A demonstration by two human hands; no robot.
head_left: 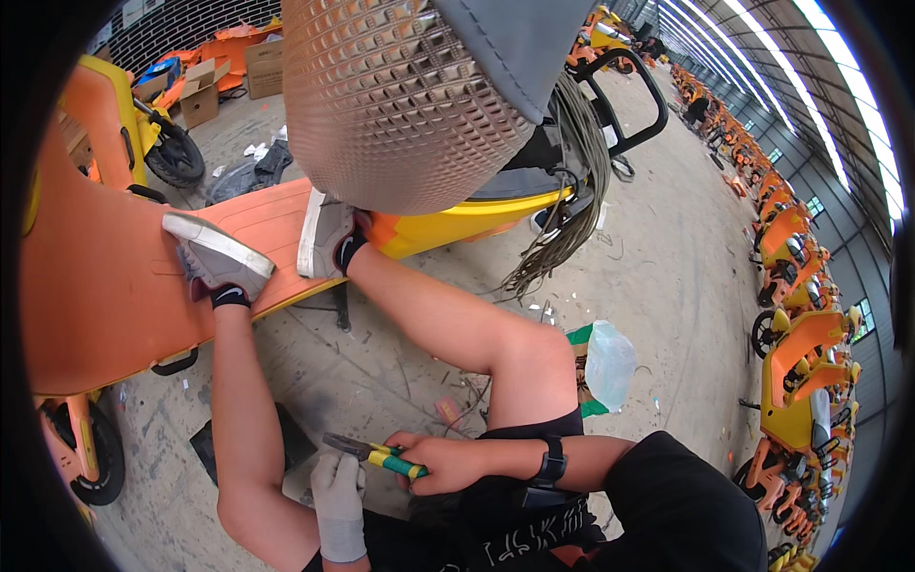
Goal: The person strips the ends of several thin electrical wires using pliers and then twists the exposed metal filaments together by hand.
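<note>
My right hand (440, 464) is bare and wrapped round the handles of a pair of pliers (389, 459). The handles are yellow and green, and the dark metal jaws point left. Just below the jaws, my left hand (338, 491) wears a pale grey glove. Its fingers are curled together close to the jaws; whatever they pinch is too small or hidden to make out. Both hands are low in the view, in front of my lap. My shoes rest on the orange footboard (257, 214) of an orange and yellow scooter.
A silver quilted cover (410, 105) hangs over the scooter seat. Bundled cables (577, 181) dangle by the black rear rack (643, 105). On the floor lie a green and white bag (608, 370) and a black flat thing (295, 439). Rows of scooters (801, 372) stand right; cardboard boxes (202, 93) sit back left.
</note>
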